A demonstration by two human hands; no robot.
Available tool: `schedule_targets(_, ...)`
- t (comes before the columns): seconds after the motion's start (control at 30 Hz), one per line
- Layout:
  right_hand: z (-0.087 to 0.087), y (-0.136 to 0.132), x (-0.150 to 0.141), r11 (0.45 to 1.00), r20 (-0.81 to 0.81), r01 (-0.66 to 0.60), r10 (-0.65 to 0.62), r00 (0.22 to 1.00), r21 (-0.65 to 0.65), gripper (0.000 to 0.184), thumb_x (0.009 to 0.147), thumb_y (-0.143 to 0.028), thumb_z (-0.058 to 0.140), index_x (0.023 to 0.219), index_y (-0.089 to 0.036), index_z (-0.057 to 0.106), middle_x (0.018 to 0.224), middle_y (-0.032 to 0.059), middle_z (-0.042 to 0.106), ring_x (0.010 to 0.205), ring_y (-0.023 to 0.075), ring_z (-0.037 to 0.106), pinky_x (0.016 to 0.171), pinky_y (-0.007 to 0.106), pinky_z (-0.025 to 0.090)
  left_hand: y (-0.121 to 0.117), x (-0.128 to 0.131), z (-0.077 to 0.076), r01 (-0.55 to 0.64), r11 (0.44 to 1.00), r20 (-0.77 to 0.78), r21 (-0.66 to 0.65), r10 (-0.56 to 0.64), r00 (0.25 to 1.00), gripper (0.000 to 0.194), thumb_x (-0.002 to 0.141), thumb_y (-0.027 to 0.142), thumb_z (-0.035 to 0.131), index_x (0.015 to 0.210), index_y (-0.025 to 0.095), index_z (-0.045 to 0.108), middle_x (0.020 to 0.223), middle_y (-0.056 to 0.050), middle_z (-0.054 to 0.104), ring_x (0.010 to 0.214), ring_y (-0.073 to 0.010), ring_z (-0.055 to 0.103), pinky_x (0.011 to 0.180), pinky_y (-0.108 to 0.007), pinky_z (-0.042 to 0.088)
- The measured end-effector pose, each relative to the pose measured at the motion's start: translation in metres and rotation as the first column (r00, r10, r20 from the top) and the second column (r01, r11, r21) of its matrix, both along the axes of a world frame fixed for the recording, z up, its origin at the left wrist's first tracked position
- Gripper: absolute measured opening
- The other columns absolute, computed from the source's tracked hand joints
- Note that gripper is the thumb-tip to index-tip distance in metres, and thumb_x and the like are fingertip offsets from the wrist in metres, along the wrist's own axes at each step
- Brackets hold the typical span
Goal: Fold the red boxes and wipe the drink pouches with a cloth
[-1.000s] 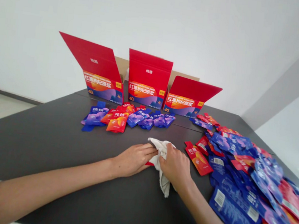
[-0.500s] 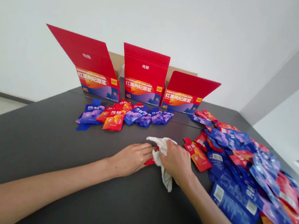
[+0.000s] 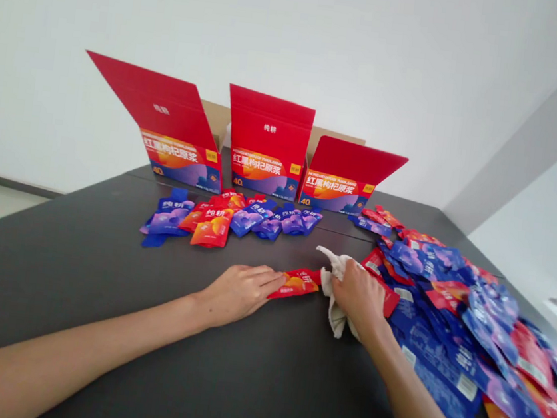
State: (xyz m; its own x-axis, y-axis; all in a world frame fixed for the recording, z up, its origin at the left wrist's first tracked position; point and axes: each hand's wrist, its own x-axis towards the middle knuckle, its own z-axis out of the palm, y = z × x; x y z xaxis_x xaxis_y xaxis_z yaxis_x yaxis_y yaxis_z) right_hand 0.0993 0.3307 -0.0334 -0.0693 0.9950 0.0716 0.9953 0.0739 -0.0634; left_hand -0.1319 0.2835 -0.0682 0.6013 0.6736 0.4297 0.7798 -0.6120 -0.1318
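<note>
A red pouch with orange fruit printed on it (image 3: 296,285) lies on the dark table between my hands. My left hand (image 3: 243,293) grips its left end, fingers closed over the edge. In my right hand (image 3: 360,295) a white cloth (image 3: 336,309) is bunched up, at the pouch's right end. Part of the cloth hangs down below my fingers. Just behind my right hand, a red pouch at the edge of the big pile is partly covered.
Three open red boxes (image 3: 265,172) stand at the back with lids raised. Before them lies a row of blue pouches (image 3: 169,217) and red pouches (image 3: 212,226). A large heap of blue and red pouches (image 3: 446,322) covers the table's right side.
My right hand has slid to the right with the cloth, uncovering the red pouch's printed face. My left hand stays at the pouch's left end, nearly unmoved.
</note>
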Motion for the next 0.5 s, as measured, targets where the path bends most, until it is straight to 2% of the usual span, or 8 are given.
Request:
schedule_targets(0.13,0.006,0.002,0.016,0.999,-0.043,-0.032,0.032,0.999,0.008,0.031,0.085,-0.038,0.035,0.104,-0.02,0.051,0.092,0.009,0.062,0.085,0.0248,0.06,0.064,0.03,0.038,0.024,-0.036,0.02,-0.16,0.976,0.119,0.146,0.143,0.982,0.035,0.089,0.02,0.036,0.116,0.021,0.058,0.111,-0.007,0.064,0.105,-0.0199,0.058,0.092,-0.035,0.047)
schedule_targets(0.23,0.005,0.0,0.014,0.999,-0.043,-0.053,0.052,0.998,-0.013,0.029,0.085,-0.038,0.036,0.102,-0.02,0.051,0.093,0.0086,0.063,0.085,0.024,0.06,0.062,0.029,0.036,0.048,-0.062,0.029,-0.331,0.93,0.149,0.158,0.309,0.939,0.038,0.089,0.019,0.034,0.122,0.02,0.054,0.124,-0.009,0.056,0.117,-0.0242,0.049,0.099,-0.041,0.039)
schedule_targets(0.33,0.001,0.001,0.012,0.996,-0.046,-0.082,0.08,0.996,-0.044,0.029,0.084,-0.039,0.038,0.103,-0.02,0.05,0.094,0.0084,0.063,0.086,0.0236,0.06,0.062,0.028,0.035,0.067,-0.077,0.022,-0.43,0.9,0.107,0.068,0.422,0.9,0.039,0.09,0.023,0.035,0.126,0.02,0.049,0.134,-0.009,0.046,0.126,-0.0255,0.038,0.105,-0.046,0.029)
schedule_targets(0.4,-0.001,0.001,0.012,0.994,-0.057,-0.101,0.099,0.993,-0.045,0.029,0.084,-0.038,0.039,0.104,-0.02,0.05,0.094,0.0081,0.063,0.086,0.0232,0.06,0.063,0.028,0.035,0.073,-0.081,0.012,-0.481,0.876,0.095,-0.031,0.482,0.871,0.044,0.088,0.037,0.04,0.129,0.021,0.046,0.137,-0.009,0.043,0.128,-0.0279,0.035,0.104,-0.049,0.027)
schedule_targets(0.5,0.001,-0.005,0.008,0.99,-0.07,-0.131,0.127,0.989,-0.047,0.03,0.084,-0.037,0.04,0.107,-0.019,0.049,0.093,0.0085,0.064,0.088,0.0231,0.06,0.066,0.028,0.036,0.074,-0.071,0.009,-0.475,0.874,0.129,-0.098,0.485,0.865,0.058,0.084,0.052,0.043,0.133,0.02,0.04,0.138,-0.01,0.04,0.129,-0.029,0.032,0.105,-0.049,0.025)
